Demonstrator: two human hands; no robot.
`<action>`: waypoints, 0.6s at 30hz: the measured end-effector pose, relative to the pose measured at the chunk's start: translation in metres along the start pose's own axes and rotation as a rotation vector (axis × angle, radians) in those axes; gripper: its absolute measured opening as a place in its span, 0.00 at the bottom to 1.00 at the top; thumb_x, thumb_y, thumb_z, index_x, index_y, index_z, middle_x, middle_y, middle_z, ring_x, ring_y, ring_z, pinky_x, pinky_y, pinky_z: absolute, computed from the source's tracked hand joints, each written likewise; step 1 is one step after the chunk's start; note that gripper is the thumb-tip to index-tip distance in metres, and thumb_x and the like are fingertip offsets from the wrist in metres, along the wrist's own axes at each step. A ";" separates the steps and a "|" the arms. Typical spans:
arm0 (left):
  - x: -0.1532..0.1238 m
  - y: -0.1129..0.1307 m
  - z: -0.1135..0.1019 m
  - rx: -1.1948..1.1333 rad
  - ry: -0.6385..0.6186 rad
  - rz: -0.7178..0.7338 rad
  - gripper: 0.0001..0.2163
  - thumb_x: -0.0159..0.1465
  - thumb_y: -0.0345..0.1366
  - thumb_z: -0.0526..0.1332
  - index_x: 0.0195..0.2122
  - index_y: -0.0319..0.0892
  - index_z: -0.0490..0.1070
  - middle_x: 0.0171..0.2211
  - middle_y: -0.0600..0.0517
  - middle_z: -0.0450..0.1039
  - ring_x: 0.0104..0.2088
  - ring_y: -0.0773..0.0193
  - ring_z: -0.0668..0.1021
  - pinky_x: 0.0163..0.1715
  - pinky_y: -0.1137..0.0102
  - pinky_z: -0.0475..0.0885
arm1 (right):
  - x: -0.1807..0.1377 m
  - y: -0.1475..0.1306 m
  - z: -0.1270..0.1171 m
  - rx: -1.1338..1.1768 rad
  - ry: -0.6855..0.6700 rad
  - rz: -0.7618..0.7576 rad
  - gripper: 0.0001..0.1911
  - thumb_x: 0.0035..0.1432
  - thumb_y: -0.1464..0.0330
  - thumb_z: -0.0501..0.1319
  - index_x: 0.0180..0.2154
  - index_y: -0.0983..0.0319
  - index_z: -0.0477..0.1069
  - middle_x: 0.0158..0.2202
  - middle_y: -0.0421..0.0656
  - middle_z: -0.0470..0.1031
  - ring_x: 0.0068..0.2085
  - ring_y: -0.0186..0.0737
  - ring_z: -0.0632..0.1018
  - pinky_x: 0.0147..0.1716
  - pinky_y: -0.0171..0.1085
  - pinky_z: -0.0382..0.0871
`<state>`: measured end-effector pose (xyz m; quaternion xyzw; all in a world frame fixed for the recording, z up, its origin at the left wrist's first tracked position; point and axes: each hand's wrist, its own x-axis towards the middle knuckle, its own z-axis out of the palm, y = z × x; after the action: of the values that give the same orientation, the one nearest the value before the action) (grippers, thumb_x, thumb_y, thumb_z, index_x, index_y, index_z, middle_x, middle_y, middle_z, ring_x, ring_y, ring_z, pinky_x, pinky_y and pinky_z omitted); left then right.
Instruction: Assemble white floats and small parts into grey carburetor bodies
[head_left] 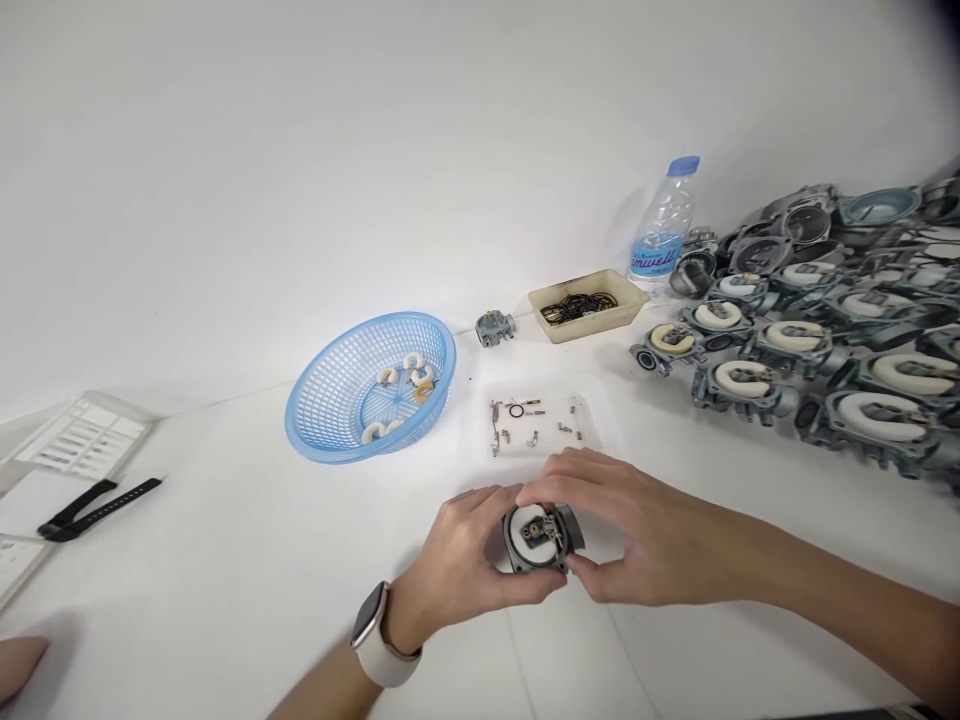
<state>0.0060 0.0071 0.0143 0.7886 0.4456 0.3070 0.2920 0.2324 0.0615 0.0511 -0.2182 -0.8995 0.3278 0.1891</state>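
Observation:
Between both hands is a grey metal carburetor (568,527), its open float chamber facing up with a white C-shaped float (521,548) and brass parts inside. My left hand (472,550) wraps round its left side, thumb along the near edge. My right hand (622,520) grips its right side, with fingers at the far rim and thumb at the near right corner. Just beyond the hands lies a translucent tray (600,400) with small brass and metal parts and a black O-ring (516,410).
A blue basket (307,400) holds several floats. Behind stand a small carburetor (493,328), a beige tray (592,326) of black rings and a water bottle (664,225). Many carburetors (795,345) crowd the right. A black watch strap (97,510) lies left, near another person's hand (19,665).

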 end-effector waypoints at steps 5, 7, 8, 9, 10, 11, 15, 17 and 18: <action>0.001 0.002 -0.001 0.006 -0.004 -0.013 0.25 0.54 0.38 0.73 0.54 0.46 0.72 0.42 0.54 0.80 0.41 0.58 0.81 0.42 0.66 0.76 | 0.000 -0.002 0.001 0.010 0.015 0.017 0.25 0.52 0.76 0.62 0.53 0.56 0.69 0.42 0.42 0.73 0.44 0.44 0.74 0.47 0.44 0.69; 0.001 0.002 -0.001 0.001 0.002 -0.009 0.26 0.55 0.38 0.73 0.55 0.47 0.71 0.43 0.54 0.80 0.41 0.58 0.81 0.42 0.66 0.76 | 0.000 -0.001 0.002 0.007 0.041 0.028 0.26 0.53 0.76 0.61 0.53 0.56 0.69 0.43 0.43 0.73 0.45 0.45 0.74 0.48 0.45 0.69; 0.001 0.001 -0.001 0.001 0.002 -0.009 0.26 0.55 0.38 0.73 0.55 0.47 0.71 0.43 0.54 0.80 0.41 0.58 0.81 0.42 0.66 0.76 | 0.000 -0.001 0.002 0.012 0.036 0.035 0.26 0.53 0.76 0.61 0.53 0.56 0.69 0.44 0.43 0.73 0.45 0.45 0.74 0.49 0.45 0.68; 0.001 0.001 -0.001 0.001 0.005 -0.008 0.26 0.55 0.38 0.73 0.55 0.47 0.71 0.42 0.54 0.80 0.41 0.58 0.81 0.42 0.66 0.76 | 0.000 -0.002 0.002 0.022 0.020 0.046 0.26 0.52 0.77 0.61 0.53 0.56 0.69 0.44 0.42 0.73 0.45 0.44 0.74 0.49 0.45 0.68; 0.000 0.001 -0.001 0.003 0.005 -0.006 0.26 0.54 0.38 0.73 0.54 0.47 0.71 0.42 0.54 0.80 0.41 0.58 0.81 0.42 0.66 0.76 | 0.000 -0.002 0.002 0.036 0.002 0.055 0.26 0.52 0.77 0.61 0.53 0.56 0.69 0.43 0.41 0.74 0.45 0.44 0.74 0.49 0.44 0.68; 0.000 0.001 -0.001 0.006 0.006 -0.006 0.26 0.54 0.39 0.73 0.54 0.46 0.72 0.41 0.54 0.80 0.40 0.58 0.81 0.42 0.66 0.76 | 0.000 -0.002 0.002 0.050 -0.011 0.061 0.26 0.52 0.77 0.61 0.53 0.55 0.69 0.43 0.41 0.74 0.45 0.43 0.74 0.50 0.44 0.68; 0.001 0.000 -0.001 0.004 -0.005 -0.016 0.26 0.53 0.38 0.74 0.53 0.46 0.72 0.40 0.54 0.80 0.39 0.58 0.81 0.42 0.66 0.76 | 0.001 -0.003 0.000 0.059 -0.022 0.085 0.26 0.54 0.76 0.62 0.54 0.55 0.68 0.42 0.40 0.74 0.44 0.43 0.74 0.49 0.44 0.68; 0.001 0.000 -0.001 0.001 -0.006 -0.011 0.26 0.53 0.38 0.74 0.53 0.46 0.72 0.41 0.54 0.80 0.39 0.58 0.81 0.42 0.65 0.76 | 0.001 -0.003 0.000 0.048 -0.025 0.071 0.26 0.54 0.77 0.61 0.54 0.55 0.69 0.42 0.40 0.75 0.44 0.43 0.74 0.48 0.44 0.68; 0.002 0.000 -0.001 0.002 -0.004 -0.006 0.26 0.53 0.38 0.74 0.53 0.46 0.72 0.41 0.54 0.80 0.39 0.58 0.81 0.43 0.65 0.76 | 0.001 -0.003 0.000 0.044 -0.024 0.066 0.26 0.54 0.77 0.61 0.54 0.55 0.69 0.42 0.40 0.75 0.44 0.43 0.74 0.48 0.44 0.68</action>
<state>0.0060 0.0087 0.0152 0.7880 0.4479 0.3043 0.2931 0.2312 0.0596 0.0534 -0.2398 -0.8865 0.3563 0.1723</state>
